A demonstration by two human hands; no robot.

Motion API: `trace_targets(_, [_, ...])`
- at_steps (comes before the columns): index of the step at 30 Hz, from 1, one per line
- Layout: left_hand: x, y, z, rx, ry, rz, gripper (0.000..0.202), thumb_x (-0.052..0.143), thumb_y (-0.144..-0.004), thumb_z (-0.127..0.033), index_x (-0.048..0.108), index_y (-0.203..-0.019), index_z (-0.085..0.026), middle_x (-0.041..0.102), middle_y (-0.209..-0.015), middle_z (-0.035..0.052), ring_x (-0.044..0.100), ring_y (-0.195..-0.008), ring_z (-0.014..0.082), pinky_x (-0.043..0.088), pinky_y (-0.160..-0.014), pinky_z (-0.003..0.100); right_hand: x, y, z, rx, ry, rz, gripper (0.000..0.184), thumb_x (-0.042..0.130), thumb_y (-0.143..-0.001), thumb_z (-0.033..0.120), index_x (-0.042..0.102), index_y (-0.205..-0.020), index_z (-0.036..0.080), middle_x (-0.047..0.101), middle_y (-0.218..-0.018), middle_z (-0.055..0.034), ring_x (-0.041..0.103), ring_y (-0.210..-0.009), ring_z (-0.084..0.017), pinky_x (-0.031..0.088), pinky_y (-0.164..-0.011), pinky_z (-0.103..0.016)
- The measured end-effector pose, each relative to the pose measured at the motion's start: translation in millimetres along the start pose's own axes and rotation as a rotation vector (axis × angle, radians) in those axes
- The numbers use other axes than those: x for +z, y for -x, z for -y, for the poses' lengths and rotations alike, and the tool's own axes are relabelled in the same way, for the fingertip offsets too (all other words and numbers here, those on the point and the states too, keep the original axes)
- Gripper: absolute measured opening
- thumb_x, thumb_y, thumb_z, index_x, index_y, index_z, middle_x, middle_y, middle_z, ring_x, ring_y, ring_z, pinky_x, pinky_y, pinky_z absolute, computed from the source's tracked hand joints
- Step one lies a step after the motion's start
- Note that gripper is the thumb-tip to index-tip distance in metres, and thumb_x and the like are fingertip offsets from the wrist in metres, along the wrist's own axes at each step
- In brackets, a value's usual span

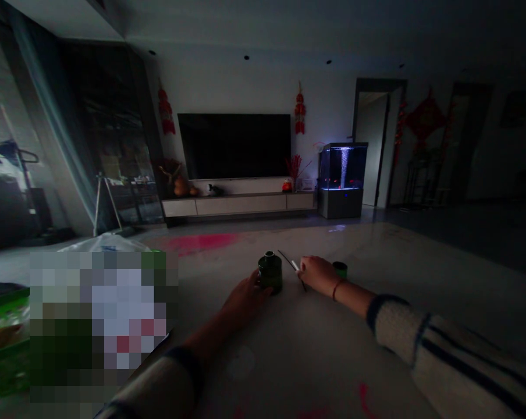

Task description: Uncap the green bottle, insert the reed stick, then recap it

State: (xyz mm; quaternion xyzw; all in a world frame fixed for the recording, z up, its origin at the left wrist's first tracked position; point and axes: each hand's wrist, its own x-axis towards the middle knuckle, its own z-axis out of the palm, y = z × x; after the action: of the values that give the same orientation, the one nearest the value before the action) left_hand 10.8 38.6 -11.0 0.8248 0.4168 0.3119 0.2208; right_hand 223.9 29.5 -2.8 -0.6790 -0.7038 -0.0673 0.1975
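Observation:
A small dark green glass bottle (270, 272) with a narrow neck stands upright on the pale tabletop (298, 349). My left hand (247, 295) is wrapped round its left side and lower front, the thumb across the front. Just right of the bottle, my right hand (317, 273) pinches a thin dark stick (285, 258) with a short white section near the fingers. The stick slants up toward the bottle's neck but stays apart from it. Behind my right wrist sits a short dark green cylinder (340, 268), partly hidden by the hand.
On the left are a green basket (3, 372) and a clear plastic bag (114, 243), partly covered by a pixelated patch. Pink marks (204, 241) show on the tabletop. Beyond it are a television (234, 145), a low cabinet (241, 205) and a lit fish tank (344, 167). The room is dim.

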Motion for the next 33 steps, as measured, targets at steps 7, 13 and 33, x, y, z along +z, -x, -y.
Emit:
trace_targets(7, [3.5,-4,1,-0.063,-0.115,-0.064,0.059,0.063,-0.058,-0.046,0.049,-0.108,-0.019,0.063,-0.098,0.01,0.058,-0.089,0.0275,0.043,-0.072,0.035,9,0,-4,0.046,0.049,0.08,0.021,0.048,-0.075,0.03,0.06,-0.083,0.015,0.064,-0.091,-0.0123,0.059,-0.085,-0.02,0.039,-0.067,-0.026])
trace_targets(13, [6.8,-9,0,-0.085,-0.193,-0.083,0.049,0.061,-0.058,-0.05,0.054,-0.096,-0.02,0.063,-0.093,0.0092,0.058,-0.085,0.0266,0.042,-0.07,0.034,9,-3,-3,0.075,-0.024,0.101,0.018,0.049,-0.071,0.026,0.062,-0.076,0.015,0.065,-0.084,-0.0108,0.06,-0.079,-0.02,0.036,-0.059,-0.025])
trace_targets(33, [3.4,-14,1,-0.216,0.085,0.003,0.065,0.067,-0.057,-0.038,0.041,-0.112,-0.019,0.061,-0.104,0.0075,0.058,-0.091,0.0206,0.043,-0.077,0.03,-70,-56,3,-0.062,-1.049,-0.261,0.022,0.056,-0.066,0.032,0.06,-0.074,0.012,0.057,-0.062,-0.0004,0.047,-0.052,-0.008,0.038,-0.051,-0.021])
